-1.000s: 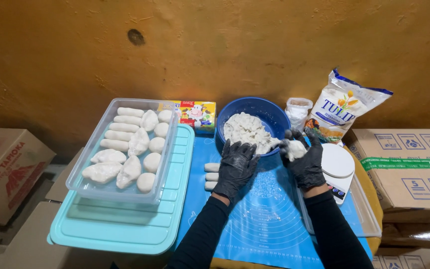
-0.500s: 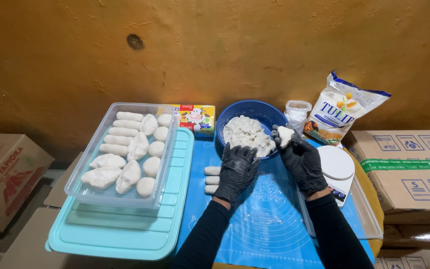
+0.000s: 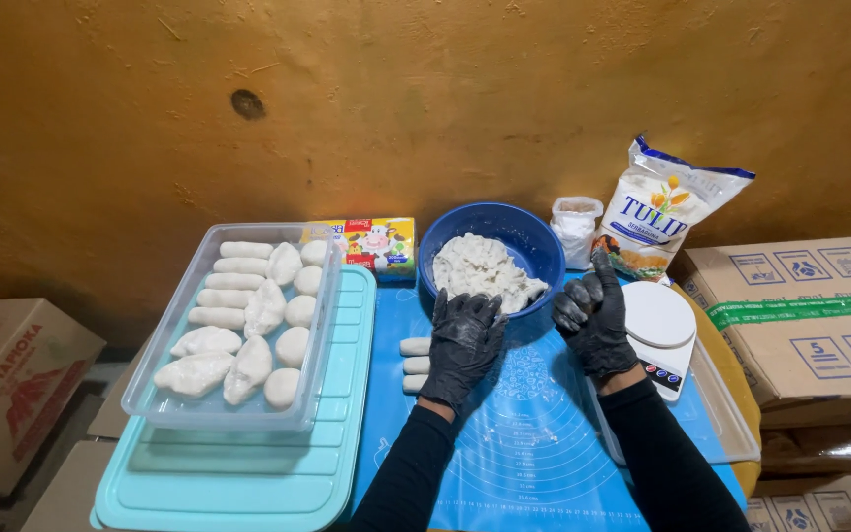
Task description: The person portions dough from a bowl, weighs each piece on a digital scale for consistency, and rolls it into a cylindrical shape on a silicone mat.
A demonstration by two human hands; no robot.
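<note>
While both gloved hands hover empty, left hand spread, right hand loosely curled: white dough, blue bowl at 12 o'clock, looks soft, sticky; pinch from the edge

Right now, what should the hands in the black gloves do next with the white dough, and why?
Probably reach the left hand into the blue bowl for another lump of dough. Both gloves look empty: the left lies flat at the bowl's near rim, and the right hand is curled with its thumb up beside the white scale. Three small pieces wait on the blue mat.
</note>
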